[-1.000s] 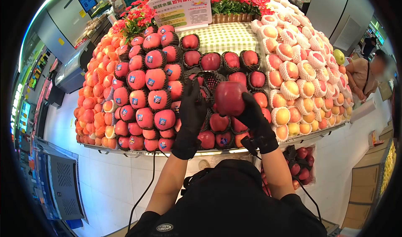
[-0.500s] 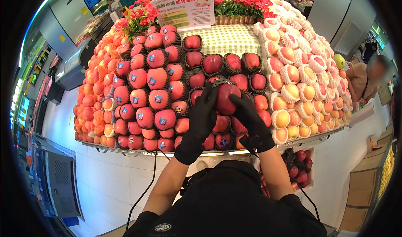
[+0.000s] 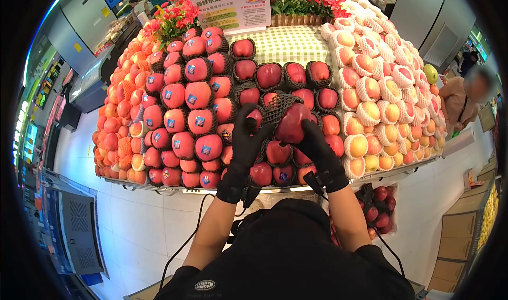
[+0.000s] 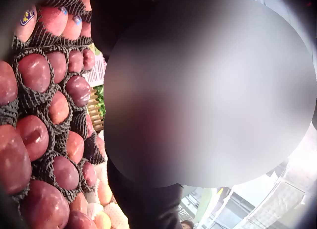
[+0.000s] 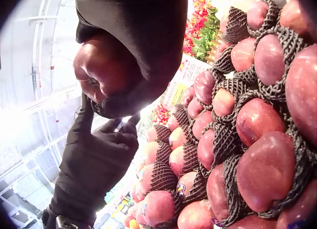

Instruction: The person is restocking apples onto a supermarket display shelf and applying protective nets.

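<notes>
The right hand (image 3: 317,147) grips a red apple (image 3: 294,125) above the netted apples (image 3: 278,153); the left hand (image 3: 247,144), fingers spread, is beside the black net (image 3: 276,108) at its far-left end. Likely firm, slippery, easily bruised: cradle its sides.

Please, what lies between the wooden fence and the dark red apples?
In the head view, green-and-white checked cloth separates the fence from the apples.
</notes>
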`<state>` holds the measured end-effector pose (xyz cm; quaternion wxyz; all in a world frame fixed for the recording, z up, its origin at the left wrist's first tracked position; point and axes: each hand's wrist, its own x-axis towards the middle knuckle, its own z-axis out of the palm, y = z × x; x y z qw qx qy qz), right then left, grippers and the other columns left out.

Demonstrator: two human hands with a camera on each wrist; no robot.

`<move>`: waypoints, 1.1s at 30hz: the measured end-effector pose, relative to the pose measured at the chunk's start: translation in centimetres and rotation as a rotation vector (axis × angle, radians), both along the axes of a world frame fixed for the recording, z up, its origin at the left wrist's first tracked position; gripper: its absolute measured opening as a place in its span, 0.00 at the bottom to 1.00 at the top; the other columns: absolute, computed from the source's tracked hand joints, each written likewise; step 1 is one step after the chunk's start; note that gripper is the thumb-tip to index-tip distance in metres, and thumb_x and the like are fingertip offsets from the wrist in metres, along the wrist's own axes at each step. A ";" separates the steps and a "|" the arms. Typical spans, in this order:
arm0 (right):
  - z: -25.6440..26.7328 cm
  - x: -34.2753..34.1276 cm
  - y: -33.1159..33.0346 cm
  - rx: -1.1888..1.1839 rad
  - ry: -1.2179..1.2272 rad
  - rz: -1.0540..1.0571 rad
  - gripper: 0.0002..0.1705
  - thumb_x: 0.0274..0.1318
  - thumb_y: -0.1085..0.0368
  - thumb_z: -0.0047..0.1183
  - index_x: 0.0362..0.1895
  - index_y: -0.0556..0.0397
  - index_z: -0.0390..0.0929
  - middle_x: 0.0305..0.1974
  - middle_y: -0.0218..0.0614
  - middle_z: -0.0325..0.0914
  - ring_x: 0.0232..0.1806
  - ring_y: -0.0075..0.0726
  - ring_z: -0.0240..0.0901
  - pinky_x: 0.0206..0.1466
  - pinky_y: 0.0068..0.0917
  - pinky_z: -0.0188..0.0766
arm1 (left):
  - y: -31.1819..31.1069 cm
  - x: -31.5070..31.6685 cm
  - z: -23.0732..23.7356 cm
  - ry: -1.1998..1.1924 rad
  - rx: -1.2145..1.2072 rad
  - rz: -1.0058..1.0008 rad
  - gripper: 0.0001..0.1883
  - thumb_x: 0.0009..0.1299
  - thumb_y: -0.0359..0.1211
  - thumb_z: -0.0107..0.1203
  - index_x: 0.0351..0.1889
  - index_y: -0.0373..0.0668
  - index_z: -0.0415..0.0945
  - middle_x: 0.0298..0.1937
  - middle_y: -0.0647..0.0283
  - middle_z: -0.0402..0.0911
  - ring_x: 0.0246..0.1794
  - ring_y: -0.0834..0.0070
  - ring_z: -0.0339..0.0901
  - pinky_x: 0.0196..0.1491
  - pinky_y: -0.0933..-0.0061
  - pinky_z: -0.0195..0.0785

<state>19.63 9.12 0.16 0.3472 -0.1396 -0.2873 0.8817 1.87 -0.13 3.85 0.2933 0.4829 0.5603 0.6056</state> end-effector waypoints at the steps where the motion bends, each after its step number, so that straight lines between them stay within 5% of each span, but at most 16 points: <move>1: 0.1 0.1 0.0 0.080 -0.009 0.011 0.31 0.65 0.60 0.44 0.69 0.56 0.56 0.62 0.42 0.65 0.63 0.40 0.66 0.65 0.39 0.67 | 0.3 -0.4 -0.5 -0.018 -0.014 0.002 0.29 0.65 0.22 0.55 0.66 0.36 0.63 0.57 0.61 0.73 0.55 0.75 0.71 0.58 0.70 0.66; 3: 0.6 0.1 0.0 0.241 -0.026 0.030 0.32 0.63 0.63 0.44 0.69 0.57 0.55 0.63 0.42 0.65 0.64 0.40 0.65 0.66 0.38 0.66 | 0.7 -0.8 -1.2 -0.164 0.002 -0.105 0.28 0.64 0.21 0.56 0.64 0.35 0.64 0.56 0.61 0.74 0.55 0.74 0.72 0.58 0.71 0.66; 5: 0.3 -0.1 0.2 0.405 -0.028 0.012 0.37 0.61 0.56 0.50 0.69 0.58 0.55 0.64 0.43 0.64 0.65 0.44 0.65 0.65 0.45 0.67 | 0.7 -0.6 -1.2 -0.264 0.103 -0.164 0.25 0.63 0.23 0.60 0.59 0.36 0.67 0.53 0.61 0.75 0.51 0.74 0.74 0.53 0.72 0.70; 9: 2.3 -0.2 -0.6 0.353 -0.135 -0.036 0.38 0.59 0.62 0.49 0.71 0.56 0.50 0.65 0.42 0.61 0.63 0.40 0.65 0.59 0.37 0.73 | 0.5 0.2 -0.6 -0.241 0.167 -0.160 0.20 0.64 0.23 0.60 0.54 0.35 0.69 0.51 0.61 0.76 0.49 0.74 0.75 0.51 0.72 0.72; 15: 6.6 -0.7 -2.3 0.378 -0.438 -0.173 0.45 0.55 0.58 0.59 0.70 0.57 0.47 0.61 0.43 0.64 0.51 0.36 0.75 0.29 0.28 0.79 | 0.8 0.0 -1.3 -0.203 0.045 -0.211 0.24 0.64 0.28 0.61 0.58 0.34 0.66 0.54 0.58 0.74 0.53 0.74 0.72 0.55 0.71 0.69; 18: 6.6 -1.6 -2.8 0.494 -0.692 -0.217 0.48 0.53 0.59 0.62 0.70 0.58 0.46 0.61 0.43 0.63 0.48 0.36 0.77 0.31 0.28 0.80 | 0.9 -1.0 -1.9 0.003 0.005 -0.214 0.26 0.65 0.31 0.61 0.59 0.34 0.65 0.56 0.57 0.73 0.56 0.73 0.71 0.57 0.69 0.68; 23: 7.1 -0.8 -2.8 0.615 -0.613 -0.169 0.44 0.54 0.59 0.62 0.68 0.60 0.52 0.52 0.40 0.71 0.38 0.30 0.78 0.29 0.25 0.77 | -0.5 -1.7 -1.4 -0.280 -0.125 -0.294 0.27 0.67 0.33 0.58 0.62 0.34 0.64 0.59 0.57 0.73 0.58 0.69 0.71 0.59 0.67 0.66; 26: 8.3 0.2 -3.2 0.496 -0.514 -0.152 0.36 0.57 0.57 0.59 0.64 0.60 0.61 0.44 0.37 0.74 0.32 0.25 0.76 0.27 0.23 0.75 | -0.7 -4.7 -2.8 0.110 -0.128 -0.466 0.29 0.69 0.36 0.56 0.65 0.35 0.61 0.60 0.57 0.72 0.59 0.65 0.71 0.62 0.66 0.66; 28: 8.1 0.2 -3.1 0.491 -0.548 -0.198 0.31 0.58 0.55 0.57 0.61 0.58 0.66 0.41 0.35 0.74 0.29 0.23 0.75 0.26 0.21 0.73 | -0.7 -4.7 -3.6 -0.143 -0.097 -0.526 0.31 0.70 0.40 0.55 0.67 0.36 0.59 0.61 0.55 0.70 0.59 0.62 0.71 0.63 0.63 0.66; 30: 6.8 -0.5 -2.7 0.594 -0.693 -0.309 0.27 0.60 0.54 0.56 0.59 0.55 0.69 0.39 0.34 0.74 0.27 0.22 0.74 0.25 0.20 0.72 | -1.4 -2.1 -3.3 -1.133 -0.072 -0.431 0.34 0.70 0.44 0.54 0.68 0.36 0.56 0.63 0.53 0.69 0.60 0.59 0.71 0.63 0.59 0.66; 33: 7.0 -0.6 -3.4 0.514 -0.776 -0.292 0.20 0.59 0.55 0.56 0.50 0.55 0.75 0.34 0.36 0.76 0.25 0.23 0.75 0.25 0.23 0.72 | -1.2 -1.7 -2.0 -0.847 -0.048 -0.490 0.38 0.69 0.49 0.53 0.69 0.35 0.54 0.64 0.51 0.66 0.61 0.56 0.70 0.63 0.52 0.66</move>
